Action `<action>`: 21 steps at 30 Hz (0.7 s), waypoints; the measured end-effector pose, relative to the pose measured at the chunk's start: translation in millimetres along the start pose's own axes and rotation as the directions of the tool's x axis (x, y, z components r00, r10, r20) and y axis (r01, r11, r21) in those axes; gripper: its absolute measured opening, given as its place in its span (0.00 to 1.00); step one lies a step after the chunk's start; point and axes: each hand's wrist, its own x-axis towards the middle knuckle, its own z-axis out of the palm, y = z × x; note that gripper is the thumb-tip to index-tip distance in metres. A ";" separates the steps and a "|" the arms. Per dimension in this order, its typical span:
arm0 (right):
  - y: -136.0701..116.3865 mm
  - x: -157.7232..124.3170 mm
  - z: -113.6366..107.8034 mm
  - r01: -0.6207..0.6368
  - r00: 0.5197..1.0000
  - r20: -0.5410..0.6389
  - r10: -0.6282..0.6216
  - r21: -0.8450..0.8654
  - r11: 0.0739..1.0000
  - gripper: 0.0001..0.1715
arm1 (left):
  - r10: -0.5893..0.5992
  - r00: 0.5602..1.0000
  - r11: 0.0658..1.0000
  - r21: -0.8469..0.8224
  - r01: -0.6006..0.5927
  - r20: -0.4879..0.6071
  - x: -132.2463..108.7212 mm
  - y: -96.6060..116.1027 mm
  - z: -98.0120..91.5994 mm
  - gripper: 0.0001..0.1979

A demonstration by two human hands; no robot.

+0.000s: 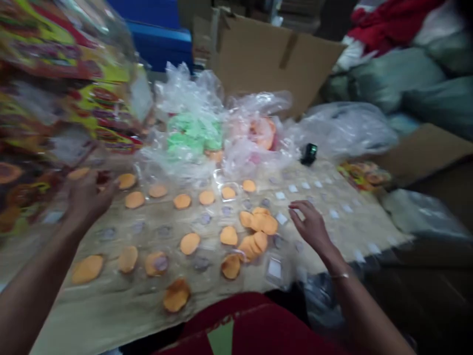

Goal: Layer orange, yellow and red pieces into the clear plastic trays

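Observation:
A tan board lies across my lap, covered with rows of small clear pouches and several orange round pieces. A pile of orange pieces sits near the middle. My left hand reaches to the far left of the board, fingers curled near an orange piece; motion blur hides whether it holds anything. My right hand hovers with loosely spread fingers beside the pile, over the small clear pouches, and holds nothing that I can see.
Clear plastic bags with green pieces and pink-orange pieces lie behind the board. Colourful printed packaging fills the left. An open cardboard box stands at the back. A small black device rests near the bags.

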 end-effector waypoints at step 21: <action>-34.1 -30.1 66.4 -0.114 0.946 0.297 0.132 -0.078 0.990 0.11 | 0.325 0.842 0.864 -0.497 -0.079 0.431 -145.0 232.7 142.5 0.05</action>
